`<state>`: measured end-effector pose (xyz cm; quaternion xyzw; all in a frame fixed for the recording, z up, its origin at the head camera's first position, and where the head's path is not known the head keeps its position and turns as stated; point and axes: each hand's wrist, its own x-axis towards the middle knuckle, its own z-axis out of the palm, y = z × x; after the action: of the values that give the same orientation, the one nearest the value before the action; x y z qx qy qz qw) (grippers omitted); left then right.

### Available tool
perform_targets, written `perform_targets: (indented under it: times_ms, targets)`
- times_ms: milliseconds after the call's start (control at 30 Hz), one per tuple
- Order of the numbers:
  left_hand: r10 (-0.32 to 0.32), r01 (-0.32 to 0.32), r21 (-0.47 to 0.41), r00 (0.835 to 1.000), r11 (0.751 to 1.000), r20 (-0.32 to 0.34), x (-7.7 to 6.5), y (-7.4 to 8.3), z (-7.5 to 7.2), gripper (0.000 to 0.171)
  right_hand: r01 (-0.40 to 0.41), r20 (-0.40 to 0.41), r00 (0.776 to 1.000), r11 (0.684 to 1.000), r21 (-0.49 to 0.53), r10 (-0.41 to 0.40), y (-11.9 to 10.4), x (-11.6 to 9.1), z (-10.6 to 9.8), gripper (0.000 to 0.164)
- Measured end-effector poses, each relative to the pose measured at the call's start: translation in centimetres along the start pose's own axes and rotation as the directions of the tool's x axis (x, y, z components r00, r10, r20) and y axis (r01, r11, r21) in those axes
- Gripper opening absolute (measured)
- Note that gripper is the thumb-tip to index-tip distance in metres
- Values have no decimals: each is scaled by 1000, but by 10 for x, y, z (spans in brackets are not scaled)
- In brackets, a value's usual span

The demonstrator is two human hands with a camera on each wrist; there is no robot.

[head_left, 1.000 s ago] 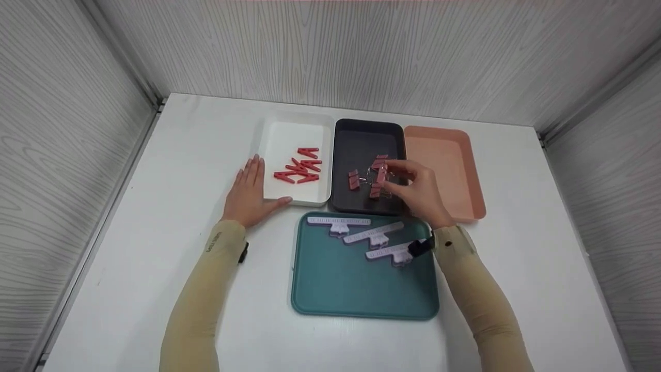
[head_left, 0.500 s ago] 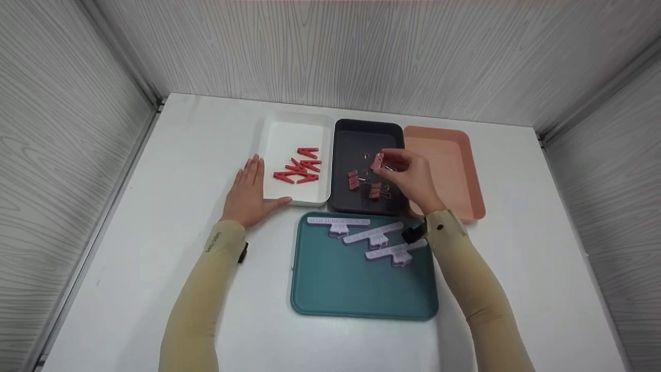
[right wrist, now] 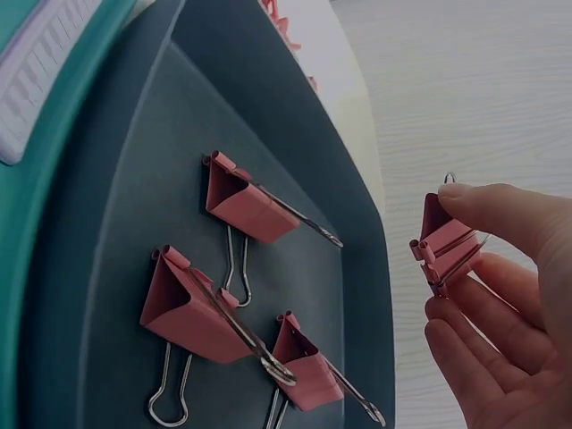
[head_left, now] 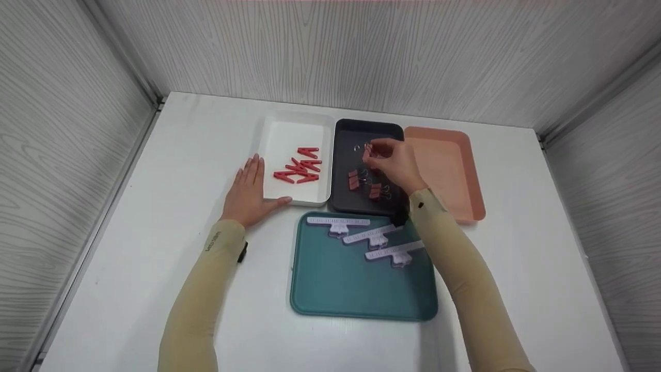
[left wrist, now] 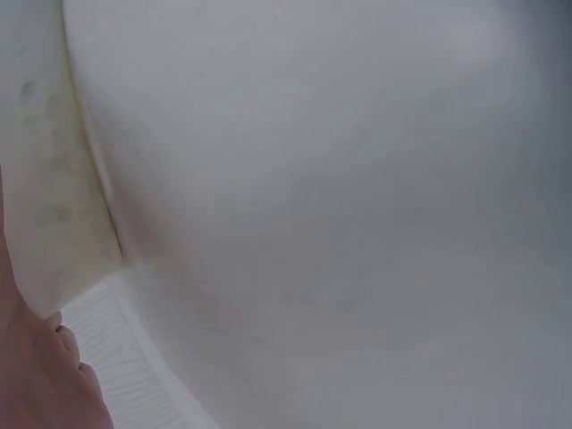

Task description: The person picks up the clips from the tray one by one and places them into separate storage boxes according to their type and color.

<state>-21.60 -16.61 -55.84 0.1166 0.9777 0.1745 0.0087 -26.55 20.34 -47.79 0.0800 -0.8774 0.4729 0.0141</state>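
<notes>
My right hand (head_left: 395, 163) pinches a pink binder clip (head_left: 367, 153) over the dark tray (head_left: 361, 132). In the right wrist view this held binder clip (right wrist: 451, 246) sits between thumb and fingers, raised beyond the tray's rim. Three more pink binder clips lie in the tray; the nearest two are a left clip (head_left: 353, 180) and a front clip (head_left: 376, 191), while my right hand mostly hides the third in the head view. My left hand (head_left: 247, 199) lies with straight fingers along the left side of the white tray (head_left: 286, 129), thumb at its front edge.
Several red clothespin-like clips (head_left: 308, 164) lie in the white tray. A salmon tray (head_left: 444, 170) stands to the right of the dark one. In front is a teal tray (head_left: 361, 289) with three lilac long-bar clips (head_left: 338, 223). Panels enclose the white table (head_left: 129, 232).
My right hand, pinching the binder clip, has moved left and toward the back over the dark tray. My left hand has stayed put.
</notes>
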Motion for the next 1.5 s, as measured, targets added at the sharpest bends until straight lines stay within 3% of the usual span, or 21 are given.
perform_targets:
  times_ms: [300, 533, 633, 833, 1500]
  targets:
    - [-16, 16, -14, 1000, 1000, 16, 0, 1, -1, 128, -59, 25, 998, 997, -51, 61, 4, 15, 7, 45]
    - [-11, 11, -6, 1000, 1000, 10, 0, 0, 0, 128, -76, 32, 996, 995, -61, 78, 2, 16, 8, 67]
    - [-10, 10, 0, 1000, 1000, 13, 1, 0, -1, 128, -75, 35, 996, 997, -20, 76, 0, 13, 7, 69]
    - [-5, 5, -2, 1000, 1000, 8, 0, 1, -2, 127, -48, 28, 999, 998, 35, 47, -1, 5, 3, 65]
    - [-6, 6, 4, 1000, 1000, 21, 1, 2, -3, 128, 110, -24, 994, 994, 12, -110, -13, -35, -22, 60]
